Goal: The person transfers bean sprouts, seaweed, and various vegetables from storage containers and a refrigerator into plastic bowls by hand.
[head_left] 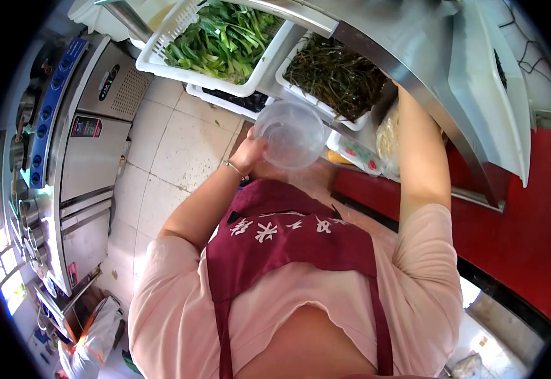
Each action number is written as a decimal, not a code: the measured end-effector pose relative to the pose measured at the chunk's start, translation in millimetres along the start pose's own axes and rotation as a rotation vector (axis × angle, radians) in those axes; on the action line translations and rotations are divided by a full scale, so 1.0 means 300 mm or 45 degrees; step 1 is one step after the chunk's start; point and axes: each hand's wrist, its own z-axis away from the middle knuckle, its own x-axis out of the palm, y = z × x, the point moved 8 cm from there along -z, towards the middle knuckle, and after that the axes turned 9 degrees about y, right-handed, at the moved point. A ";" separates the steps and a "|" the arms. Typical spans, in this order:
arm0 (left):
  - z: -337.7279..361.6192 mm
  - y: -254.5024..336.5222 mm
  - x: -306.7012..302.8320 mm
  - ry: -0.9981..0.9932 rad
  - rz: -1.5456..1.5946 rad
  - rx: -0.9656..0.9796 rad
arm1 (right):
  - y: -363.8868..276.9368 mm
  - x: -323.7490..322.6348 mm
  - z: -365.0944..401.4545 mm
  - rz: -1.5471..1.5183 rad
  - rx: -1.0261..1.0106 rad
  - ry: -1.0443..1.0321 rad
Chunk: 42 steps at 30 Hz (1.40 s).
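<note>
My left hand grips the rim of a clear round plastic bowl, which looks empty, in front of the apron. My right forearm reaches up under the metal shelf edge, and the hand itself is hidden there, beside a tray of dark green strands. A white basket of cut leafy greens stands above the bowl. Near the right forearm lie a bag of pale food and a white package with red marks.
A metal shelf edge curves over my right arm, with a large white tray on top. At the right is a red surface. Steel kitchen equipment lines the left side, across the tiled floor.
</note>
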 end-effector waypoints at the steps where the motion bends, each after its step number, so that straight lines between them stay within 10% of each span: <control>1: 0.005 0.009 0.011 -0.009 -0.039 0.060 | 0.018 -0.030 0.000 0.018 0.018 0.055; 11: 0.053 0.006 0.127 0.010 0.002 0.082 | 0.029 -0.170 0.138 0.174 0.069 0.346; 14: 0.016 -0.041 0.129 -0.031 0.062 0.118 | -0.122 -0.111 0.292 -1.050 0.936 -0.013; 22: 0.056 -0.050 0.142 -0.008 0.109 0.067 | -0.376 0.062 0.572 -0.967 0.188 -0.250; 36: 0.063 -0.028 0.163 -0.119 0.152 0.125 | -0.294 0.009 0.396 -1.208 0.560 -0.226; 40: 0.058 -0.026 0.164 -0.160 0.323 0.095 | -0.099 0.041 0.246 -0.642 0.566 -0.003; 42: 0.047 -0.030 0.158 -0.176 0.344 0.101 | -0.117 0.012 0.172 -0.188 0.111 0.210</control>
